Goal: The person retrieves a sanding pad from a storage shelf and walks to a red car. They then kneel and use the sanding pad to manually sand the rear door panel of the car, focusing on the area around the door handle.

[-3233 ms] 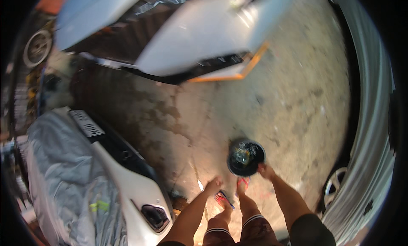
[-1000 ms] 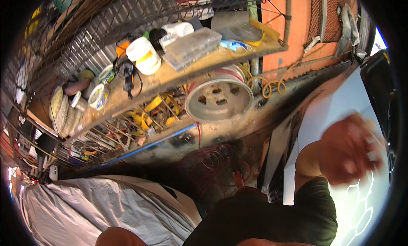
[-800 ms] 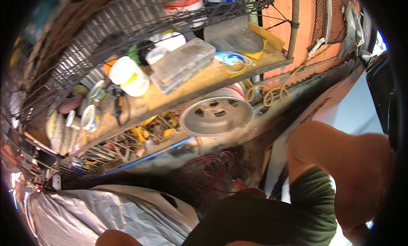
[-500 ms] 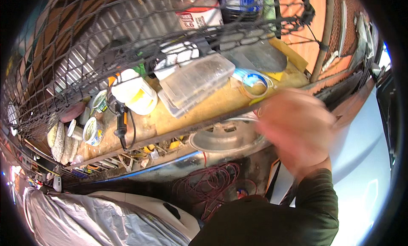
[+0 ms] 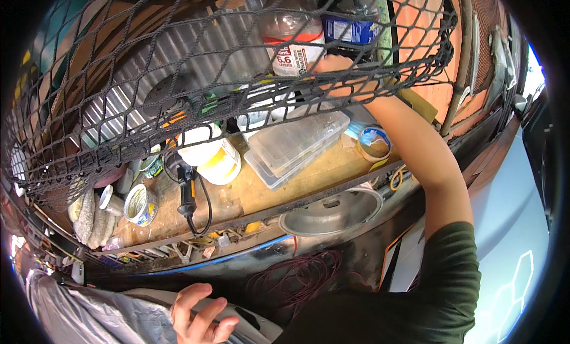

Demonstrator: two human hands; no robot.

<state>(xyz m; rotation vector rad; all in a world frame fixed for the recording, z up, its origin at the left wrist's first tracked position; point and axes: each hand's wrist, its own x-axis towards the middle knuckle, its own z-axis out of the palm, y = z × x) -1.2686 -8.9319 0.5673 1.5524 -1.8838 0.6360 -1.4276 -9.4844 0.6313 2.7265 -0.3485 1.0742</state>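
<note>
My right hand (image 5: 335, 70) reaches up behind the black net (image 5: 237, 115) to the lower edge of a clear plastic bottle with a red-banded label (image 5: 291, 26), beside a dark bottle with blue label (image 5: 353, 32); the net partly hides my fingers and their grip. My left hand (image 5: 202, 314) is low in the view, fingers apart and bent, holding nothing. Below my right forearm, on a wooden shelf (image 5: 237, 202), lie a clear plastic case (image 5: 297, 142), a tape roll (image 5: 374, 145), a white tub (image 5: 217, 166) and an orange-and-black power tool (image 5: 187, 192).
Open tubs (image 5: 139, 204) and fleecy pads (image 5: 89, 219) crowd the shelf's left. A metal wheel rim (image 5: 306, 225) and coiled red hose (image 5: 291, 270) are underneath. A covered vehicle (image 5: 71, 308) stands lower left; a pale car panel (image 5: 499, 213) borders the right.
The bucket held earlier is out of view, and the view has turned to the shelf. My right hand has risen to the bottles behind the net; my left hand has come into view.
</note>
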